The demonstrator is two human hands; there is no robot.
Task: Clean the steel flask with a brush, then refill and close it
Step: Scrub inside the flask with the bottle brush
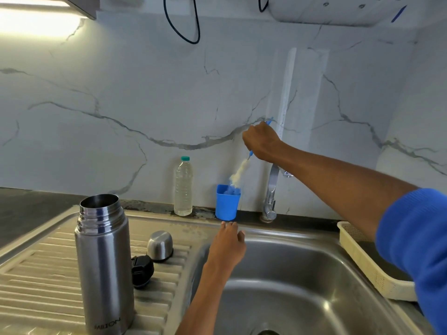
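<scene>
- Your right hand [262, 142] is clenched around the blue handle of the bottle brush [239, 171], up at about 1 o'clock from the sink [290, 274]. The white bristle end hangs at the mouth of the blue cup [227, 204]; whether it touches the rim is hard to tell.
- Your left hand [227, 245] is released, fingers loose and holding nothing, over the sink's back edge just in front of the cup.
- The steel flask [104, 262] stands upright and uncapped on the ribbed drainboard [36, 274] at 9 o'clock, well apart from the brush. Its steel cup lid [160, 245] and black stopper [142, 270] lie just beside it, toward the basin.
- Lift the brush straight up until the bristles are free of the cup, or it will likely tip toward the basin; your free hand is close enough to steady it.
- Carry the brush low across to 9 o'clock, and move your left hand to grip the flask body before the bristles enter. It is tall and smooth, on ribs, so it will probably rock under scrubbing.
- Feed the bristles in along the neck's axis rather than at a slant.
- The tap [272, 192] at 1 o'clock and the clear water bottle [183, 187] at 12 o'clock can wait.
</scene>
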